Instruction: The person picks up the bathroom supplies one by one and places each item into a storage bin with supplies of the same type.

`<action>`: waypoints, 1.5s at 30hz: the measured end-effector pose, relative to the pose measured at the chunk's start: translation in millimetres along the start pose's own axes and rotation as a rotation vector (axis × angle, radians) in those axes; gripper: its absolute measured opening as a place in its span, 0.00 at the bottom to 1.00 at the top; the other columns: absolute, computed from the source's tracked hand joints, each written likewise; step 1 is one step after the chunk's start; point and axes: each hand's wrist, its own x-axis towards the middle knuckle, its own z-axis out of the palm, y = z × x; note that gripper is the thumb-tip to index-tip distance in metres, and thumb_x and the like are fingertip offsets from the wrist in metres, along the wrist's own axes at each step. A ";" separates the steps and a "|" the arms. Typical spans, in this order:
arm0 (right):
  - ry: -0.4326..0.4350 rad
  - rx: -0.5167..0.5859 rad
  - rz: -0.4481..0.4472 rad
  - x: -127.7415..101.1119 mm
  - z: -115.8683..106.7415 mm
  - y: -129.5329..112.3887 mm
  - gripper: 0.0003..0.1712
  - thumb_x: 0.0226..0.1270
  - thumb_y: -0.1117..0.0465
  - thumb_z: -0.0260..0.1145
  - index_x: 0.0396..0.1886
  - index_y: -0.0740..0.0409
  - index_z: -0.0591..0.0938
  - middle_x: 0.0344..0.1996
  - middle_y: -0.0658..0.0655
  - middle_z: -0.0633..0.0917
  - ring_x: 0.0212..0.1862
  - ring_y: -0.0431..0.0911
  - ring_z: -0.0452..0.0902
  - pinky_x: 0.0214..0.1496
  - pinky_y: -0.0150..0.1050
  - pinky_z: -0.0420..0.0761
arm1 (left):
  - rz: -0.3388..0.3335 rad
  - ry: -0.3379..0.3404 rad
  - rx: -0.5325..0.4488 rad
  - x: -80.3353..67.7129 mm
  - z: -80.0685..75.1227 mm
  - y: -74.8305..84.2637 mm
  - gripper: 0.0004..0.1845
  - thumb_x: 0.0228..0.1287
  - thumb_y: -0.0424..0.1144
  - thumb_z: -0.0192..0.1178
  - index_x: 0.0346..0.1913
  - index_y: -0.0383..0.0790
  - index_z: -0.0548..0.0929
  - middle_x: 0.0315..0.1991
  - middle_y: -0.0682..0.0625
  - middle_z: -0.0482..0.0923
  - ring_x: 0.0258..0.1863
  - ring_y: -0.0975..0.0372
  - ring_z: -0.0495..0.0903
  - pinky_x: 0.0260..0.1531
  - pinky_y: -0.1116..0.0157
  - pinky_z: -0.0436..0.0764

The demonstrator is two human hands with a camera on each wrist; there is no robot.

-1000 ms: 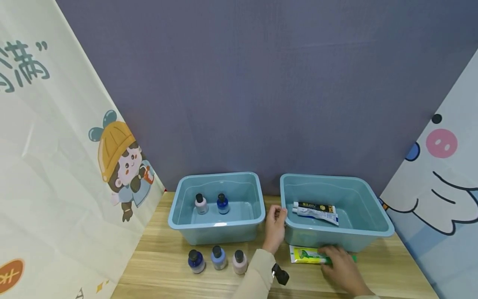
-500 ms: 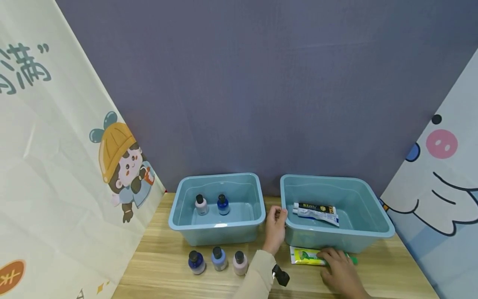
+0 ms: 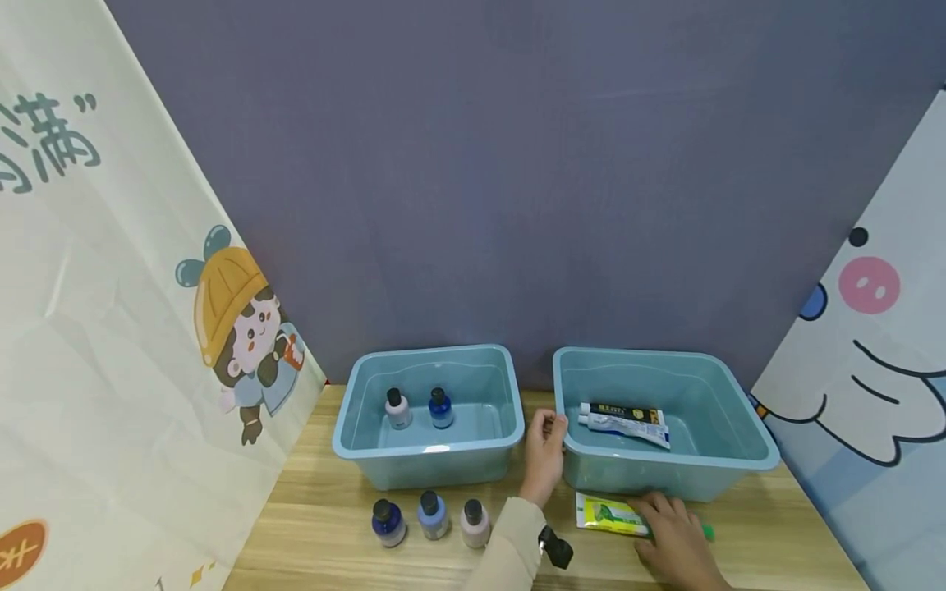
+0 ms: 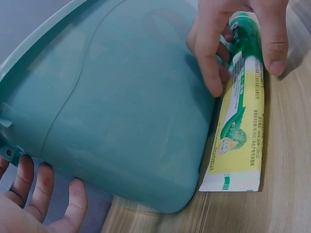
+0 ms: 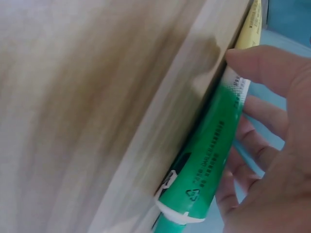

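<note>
In the head view, two light-blue plastic bins stand side by side. My left hand (image 3: 544, 455) holds the right bin (image 3: 665, 474) at its left rim, fingers (image 4: 41, 187) bent against the outer wall in the left wrist view. In front of that bin, a yellow-and-green toothpaste tube (image 4: 238, 121) lies on the wooden table. My right hand (image 3: 671, 538) pinches it near the green cap end, thumb along one edge and fingers curled along the other. Inside the right bin lie a black-and-gold tube (image 3: 624, 412) and a white-and-blue tube (image 3: 628, 428).
The left bin (image 3: 436, 472) holds a pale pink bottle (image 3: 397, 410) and a dark blue bottle (image 3: 440, 410). Before it on the table (image 3: 310, 525) stand a dark blue bottle (image 3: 388, 525), a light blue bottle (image 3: 432, 517) and a pink bottle (image 3: 475, 525). A grey backdrop (image 3: 480, 180) rises behind.
The toothpaste tube's cap end has swung slightly toward the front with my right hand, away from the bin. My left hand stays at the right bin's rim.
</note>
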 end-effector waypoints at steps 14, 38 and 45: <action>-0.065 0.028 0.007 1.8 -3.0 -0.9 0.26 0.50 0.58 0.78 0.52 0.53 0.86 0.46 0.53 0.81 0.51 0.54 0.73 0.51 0.60 0.75 | 0.001 -0.008 -0.012 -1.3 -0.8 -1.7 0.10 0.79 0.46 0.54 0.46 0.41 0.77 0.36 0.54 0.73 0.32 0.66 0.69 0.32 0.69 0.72; -0.026 0.001 -0.018 2.0 -2.8 -2.6 0.28 0.44 0.57 0.83 0.49 0.49 0.86 0.43 0.51 0.84 0.50 0.51 0.77 0.50 0.57 0.77 | 0.006 -0.019 -0.015 -1.0 -2.4 0.0 0.12 0.79 0.47 0.54 0.47 0.42 0.77 0.36 0.54 0.72 0.31 0.66 0.69 0.33 0.69 0.72; -0.001 0.006 -0.017 -0.9 -2.2 -2.0 0.28 0.43 0.58 0.84 0.48 0.47 0.86 0.43 0.48 0.84 0.50 0.50 0.77 0.49 0.55 0.76 | 0.009 -0.018 -0.020 -1.3 -1.8 -1.3 0.11 0.79 0.47 0.54 0.47 0.42 0.77 0.36 0.55 0.72 0.31 0.66 0.69 0.32 0.69 0.73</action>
